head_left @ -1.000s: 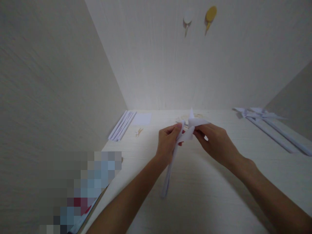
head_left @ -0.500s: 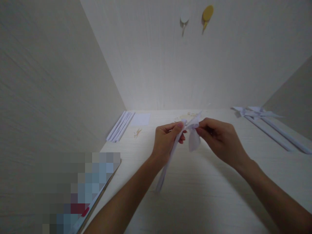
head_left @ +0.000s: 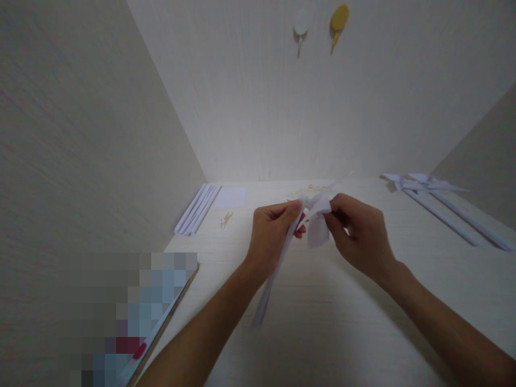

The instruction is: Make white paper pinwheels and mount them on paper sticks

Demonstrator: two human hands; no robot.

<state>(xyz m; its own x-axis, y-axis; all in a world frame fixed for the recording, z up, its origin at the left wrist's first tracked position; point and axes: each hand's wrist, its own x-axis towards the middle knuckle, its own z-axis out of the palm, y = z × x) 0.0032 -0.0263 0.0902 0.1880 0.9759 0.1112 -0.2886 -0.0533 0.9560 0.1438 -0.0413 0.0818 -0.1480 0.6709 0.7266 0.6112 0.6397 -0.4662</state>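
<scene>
My left hand point(head_left: 276, 228) is closed around a white rolled-paper stick point(head_left: 271, 290), gripping it near its top while the rest slants down toward me. At the stick's top end is a white folded paper pinwheel point(head_left: 318, 231), its blades pointing several ways. My right hand point(head_left: 357, 228) pinches the pinwheel's right side between thumb and fingers. Where the pinwheel meets the stick is partly hidden by my left fingers.
Several rolled-paper sticks point(head_left: 197, 209) lie at the left beside a white paper square point(head_left: 230, 197). Small thin pieces point(head_left: 226, 219) lie nearby, and more point(head_left: 310, 190) behind my hands. Two pinwheels on sticks point(head_left: 447, 207) lie right. Hooks point(head_left: 339, 19) hang on the wall. A blurred-out object point(head_left: 161, 306) stands lower left.
The pinwheel has turned slightly in my right fingers, its blades now at a different angle. Both hands keep their grip, and the view has shifted a little.
</scene>
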